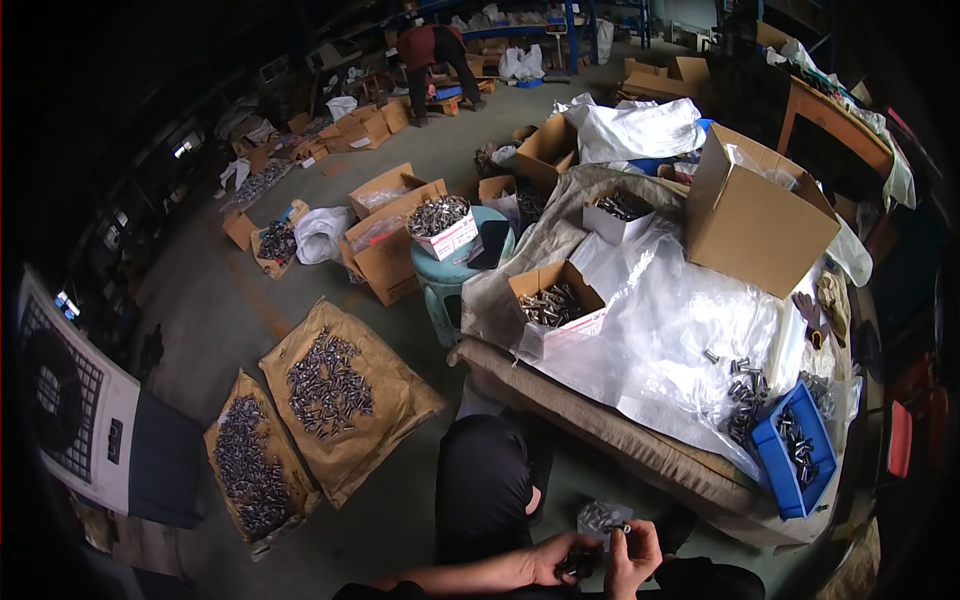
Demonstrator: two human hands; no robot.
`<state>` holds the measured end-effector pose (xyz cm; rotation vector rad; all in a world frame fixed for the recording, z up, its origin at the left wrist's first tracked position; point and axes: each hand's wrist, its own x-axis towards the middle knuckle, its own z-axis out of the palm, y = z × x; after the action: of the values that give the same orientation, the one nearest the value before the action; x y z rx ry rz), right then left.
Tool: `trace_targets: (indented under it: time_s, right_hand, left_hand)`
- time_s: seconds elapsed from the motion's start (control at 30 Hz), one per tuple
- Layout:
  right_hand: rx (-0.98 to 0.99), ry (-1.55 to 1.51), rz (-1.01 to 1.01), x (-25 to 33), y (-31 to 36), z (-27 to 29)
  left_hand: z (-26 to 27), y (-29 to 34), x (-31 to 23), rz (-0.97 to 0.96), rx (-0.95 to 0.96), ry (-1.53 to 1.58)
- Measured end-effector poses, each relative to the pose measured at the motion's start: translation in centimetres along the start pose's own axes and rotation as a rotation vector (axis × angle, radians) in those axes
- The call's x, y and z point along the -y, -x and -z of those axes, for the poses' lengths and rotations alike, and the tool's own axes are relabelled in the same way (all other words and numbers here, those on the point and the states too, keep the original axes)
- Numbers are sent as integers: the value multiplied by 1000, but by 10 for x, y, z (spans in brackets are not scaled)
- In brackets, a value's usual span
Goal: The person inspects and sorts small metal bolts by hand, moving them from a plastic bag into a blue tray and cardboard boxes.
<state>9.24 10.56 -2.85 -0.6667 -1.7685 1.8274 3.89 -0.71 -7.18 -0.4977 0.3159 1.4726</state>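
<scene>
Low in the view, over my lap, my left hand [553,557] is cupped around several small dark metal parts [576,563]. Close to its right, my right hand [632,562] pinches one small metal sleeve [626,528] between thumb and fingers. Just beyond both hands sits a clear plastic bag [598,515] with several shiny metal pieces in it. What holds that bag up is hidden. Nearest on the table to the right, a blue bin [770,455] holds dark metal parts, and a loose pile of metal parts [745,392] lies beside it.
A low padded table [640,455] bears open boxes of parts [556,306] and a large cardboard box [755,205]. A green stool [436,272] carries another box and a phone [489,245]. Parts lie on brown sacks [400,410] at left, near a fan unit [75,400]. Far back, a person [435,55] bends over.
</scene>
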Motion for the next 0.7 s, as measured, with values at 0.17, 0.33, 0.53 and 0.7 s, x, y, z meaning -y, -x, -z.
trace_targets:
  time_s: [0.17, 0.33, 0.53, 0.7]
  right_hand:
    - [-3, 126, 84, 11, 0, -2]
    - [13, 137, 66, 8, 2, 0]
    - [30, 114, 51, 5, 3, 1]
    - [44, 116, 36, 0, 4, 4]
  left_hand:
    - [0, -1, 2, 5, -18, -19]
    - [-2, 0, 2, 4, -40, -39]
    - [28, -23, 8, 1, -3, -29]
    - [30, -25, 8, 11, 13, -25]
